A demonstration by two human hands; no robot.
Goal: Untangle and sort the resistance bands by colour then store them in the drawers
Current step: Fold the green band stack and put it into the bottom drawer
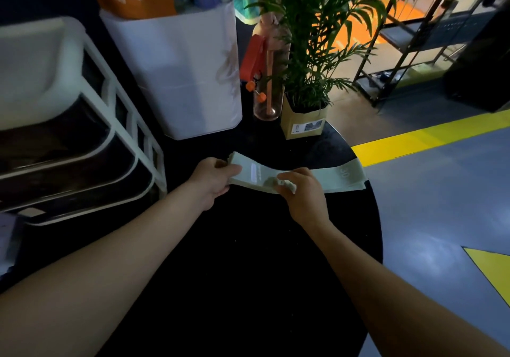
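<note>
The flat pale-green fabric resistance band (339,176) carries lighter printed markings, seemingly numerals. It lies on a round black surface (248,260). The white plastic drawer unit (121,125) has dark fronts. The blue-grey floor (441,205) has yellow stripes.

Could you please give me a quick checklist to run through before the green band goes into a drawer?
1. Left hand grips the green band: ok.
2. Right hand pinches the band's middle: ok.
3. Band free of other bands: ok, none visible on it.
4. Band fully on the black table: not ok, its far end overhangs the edge.
5. Drawer unit beside the left arm: ok.
6. Target drawer open: cannot tell, too dark.
</note>
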